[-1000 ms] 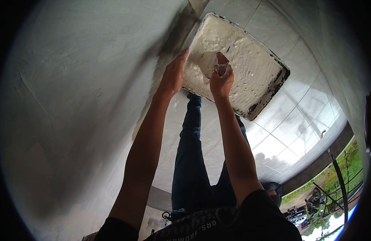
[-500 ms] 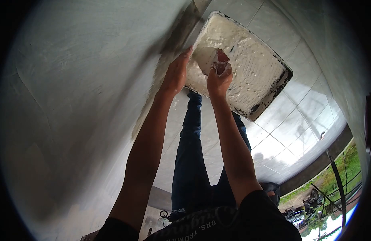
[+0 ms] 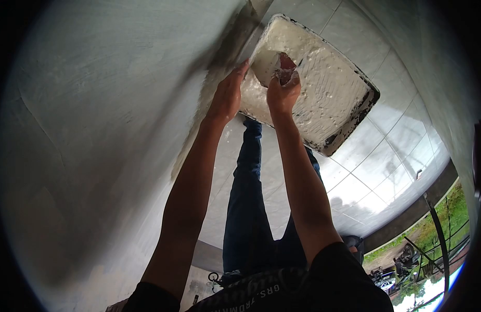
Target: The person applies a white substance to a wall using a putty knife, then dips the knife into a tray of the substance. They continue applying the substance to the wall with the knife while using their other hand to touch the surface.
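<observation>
A rectangular tray (image 3: 376, 94), dark-edged and smeared, holds a wide layer of off-white, wet-looking paste (image 3: 326, 78). My left hand (image 3: 227, 99) is at the tray's left edge and grips it, its fingers stretched along the side; part of the grip is hidden. Over the left part of the tray, my right hand (image 3: 283, 98) is closed around the reddish handle of a putty knife (image 3: 286, 63). Paste is smeared on the handle near the fingers. The knife's pale blade lies against the paste and is hard to tell apart from it.
A grey, plastered wall (image 3: 94, 104) rises close on the left. Pale floor tiles (image 3: 349, 192) lie beneath the tray, beside my jeans-clad legs (image 3: 245, 208). At the lower right, past a dark ledge (image 3: 407, 208), are grass and a parked motorcycle (image 3: 407, 257).
My right hand and the putty knife have shifted slightly away from my body, and the blade now shows less. My left hand and the tray have hardly moved.
</observation>
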Available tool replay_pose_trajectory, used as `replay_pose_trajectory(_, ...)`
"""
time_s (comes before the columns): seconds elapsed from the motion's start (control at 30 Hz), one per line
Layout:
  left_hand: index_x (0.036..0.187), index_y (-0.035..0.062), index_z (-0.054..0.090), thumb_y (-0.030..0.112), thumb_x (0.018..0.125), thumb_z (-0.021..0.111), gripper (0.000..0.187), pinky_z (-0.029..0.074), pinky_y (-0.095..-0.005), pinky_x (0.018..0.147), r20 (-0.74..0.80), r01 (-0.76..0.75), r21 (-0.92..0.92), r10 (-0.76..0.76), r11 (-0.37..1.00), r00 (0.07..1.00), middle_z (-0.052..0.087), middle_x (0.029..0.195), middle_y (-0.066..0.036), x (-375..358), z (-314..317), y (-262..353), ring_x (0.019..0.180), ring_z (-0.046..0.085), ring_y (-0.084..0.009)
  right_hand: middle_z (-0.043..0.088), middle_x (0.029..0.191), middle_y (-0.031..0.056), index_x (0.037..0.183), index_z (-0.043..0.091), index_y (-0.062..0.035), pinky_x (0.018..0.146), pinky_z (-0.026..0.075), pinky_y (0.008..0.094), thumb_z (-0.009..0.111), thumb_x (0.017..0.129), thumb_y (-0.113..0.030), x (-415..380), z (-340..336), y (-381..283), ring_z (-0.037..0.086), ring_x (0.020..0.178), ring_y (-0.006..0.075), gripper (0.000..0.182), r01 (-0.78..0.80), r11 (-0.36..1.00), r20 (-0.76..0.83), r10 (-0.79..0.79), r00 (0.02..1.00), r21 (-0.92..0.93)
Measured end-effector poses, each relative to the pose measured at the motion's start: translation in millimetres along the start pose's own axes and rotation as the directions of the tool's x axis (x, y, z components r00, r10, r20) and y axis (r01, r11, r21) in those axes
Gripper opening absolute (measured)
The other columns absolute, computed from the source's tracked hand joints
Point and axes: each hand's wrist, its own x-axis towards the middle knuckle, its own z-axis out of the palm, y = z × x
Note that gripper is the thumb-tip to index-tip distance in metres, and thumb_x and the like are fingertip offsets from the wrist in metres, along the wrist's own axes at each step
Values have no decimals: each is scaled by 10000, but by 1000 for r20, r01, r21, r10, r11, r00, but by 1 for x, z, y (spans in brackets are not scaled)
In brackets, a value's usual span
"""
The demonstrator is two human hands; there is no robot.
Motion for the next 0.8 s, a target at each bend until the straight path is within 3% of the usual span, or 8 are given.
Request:
replay_pose_trajectory(0.1,1433,32,389,-11,965,318,475,309,-368,1140,22,116,-109,-115,987,993,448,1440,-197,1,-1,2,1338,432,-318,682,884,165,1029,623,69,756,500,330,565,756,-16,2,-2,-1,660,807,249,291,-31,997,-27,29,999,-68)
replay_pose_trajectory(0.17,1433,35,395,-3,970,313,472,304,-365,1142,0,-23,7,23,1000,1000,444,1443,-198,0,0,-6,1340,431,-312,682,887,163,1023,623,69,759,500,328,557,754,-10,0,-3,-4,661,812,246,288,-36,995,-36,33,999,-88)
replay_pose_trajectory(0.23,1433,34,396,11,978,304,465,298,-364,1144,-2,-37,7,37,999,999,440,1447,-197,-1,3,-10,1343,428,-307,681,890,162,1018,624,69,762,501,326,549,752,-3,1,-2,0,662,818,244,285,-39,993,-43,35,998,-107)
replay_pose_trajectory(0.3,1432,32,398,25,985,295,459,292,-362,1146,-8,-50,10,50,999,999,436,1451,-196,-1,2,-9,1346,424,-302,660,876,227,1009,588,52,740,503,397,559,773,-8,3,2,10,658,812,380,245,-1,1000,13,1,1000,-23)
replay_pose_trajectory(0.33,1431,32,401,37,989,291,455,293,-364,1145,-5,-17,-11,17,1000,1000,439,1449,-197,-1,2,-6,1348,422,-303,660,876,227,1009,588,52,740,503,397,559,773,-8,2,3,6,658,812,380,245,-1,1000,15,1,1000,-23)
replay_pose_trajectory(0.57,1417,24,428,167,1022,271,449,290,-362,1139,-24,131,-170,-137,977,990,454,1439,-200,1,4,6,1362,407,-299,685,942,177,1119,602,48,767,511,340,532,781,13,-3,-2,-8,675,852,257,347,8,998,86,-13,996,56)
replay_pose_trajectory(0.73,1419,20,424,171,1018,280,452,293,-364,1138,-28,14,-64,-16,998,999,454,1437,-204,1,3,-5,1357,413,-306,674,950,102,1128,609,42,784,497,310,551,810,18,-2,-10,-4,631,872,189,325,4,985,147,-29,989,171)
replay_pose_trajectory(0.8,1423,21,417,157,1015,277,452,295,-368,1137,-21,2,-32,-2,999,1000,455,1434,-207,1,3,-9,1353,416,-312,671,987,93,1161,595,35,754,509,305,546,808,18,1,-20,2,638,861,176,357,-298,907,312,203,928,299)
